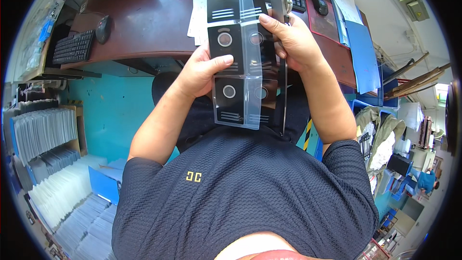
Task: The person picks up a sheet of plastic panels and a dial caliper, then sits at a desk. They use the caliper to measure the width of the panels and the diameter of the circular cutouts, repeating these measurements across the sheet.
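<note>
A long printed plastic sheet (224,70), black with clear strips, pale rings and short white lines, is held up over my lap. My left hand (199,70) is closed on its left edge, with the thumb on the front face. A metal caliper (276,1) with a round dial stands along the sheet's right side, its long beam running down toward my lap. My right hand (296,41) is closed round the caliper, its thumb tip against the sheet's right part. The fingers behind the sheet are partly hidden. Whether the caliper's jaws touch the sheet, I cannot tell.
A dark red desk (139,24) lies ahead, with a keyboard (74,47) and mouse (103,30) at left and another mouse (318,4) at right. A blue folder (362,58) hangs over the right edge. Stacked sheets (45,127) fill the lower left.
</note>
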The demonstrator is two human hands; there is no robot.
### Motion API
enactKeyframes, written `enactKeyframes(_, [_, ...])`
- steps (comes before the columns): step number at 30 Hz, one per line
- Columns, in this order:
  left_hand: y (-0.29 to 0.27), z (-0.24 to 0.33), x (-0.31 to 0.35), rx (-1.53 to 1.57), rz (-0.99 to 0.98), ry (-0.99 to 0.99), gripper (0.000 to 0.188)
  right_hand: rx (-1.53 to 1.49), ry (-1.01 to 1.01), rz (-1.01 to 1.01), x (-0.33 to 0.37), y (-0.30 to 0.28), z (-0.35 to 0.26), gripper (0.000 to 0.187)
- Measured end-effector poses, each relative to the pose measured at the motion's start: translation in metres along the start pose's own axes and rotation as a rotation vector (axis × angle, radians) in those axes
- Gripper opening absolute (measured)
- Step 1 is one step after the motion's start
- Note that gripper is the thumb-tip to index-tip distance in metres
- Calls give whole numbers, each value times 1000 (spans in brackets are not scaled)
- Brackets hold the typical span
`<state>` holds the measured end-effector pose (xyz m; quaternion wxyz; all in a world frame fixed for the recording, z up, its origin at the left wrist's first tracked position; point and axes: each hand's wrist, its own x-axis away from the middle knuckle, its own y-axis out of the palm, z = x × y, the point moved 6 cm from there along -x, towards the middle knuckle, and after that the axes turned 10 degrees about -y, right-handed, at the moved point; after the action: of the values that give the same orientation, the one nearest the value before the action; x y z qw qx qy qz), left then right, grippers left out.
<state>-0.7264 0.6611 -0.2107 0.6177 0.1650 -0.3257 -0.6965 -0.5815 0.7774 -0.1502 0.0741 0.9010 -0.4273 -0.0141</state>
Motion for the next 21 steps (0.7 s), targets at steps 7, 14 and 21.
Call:
enactKeyframes(7, [-15,54,-2,-61,30,69,28,215,-36,-31,15,-12,-22,37])
enactKeyframes(14, [-33,116,-4,-217,5,122,22,782,-257,-143,38,-29,-36,30])
enactKeyframes(21, [-12,67,-7,-94,22,81,28,502,-295,8,22,12,-37,41])
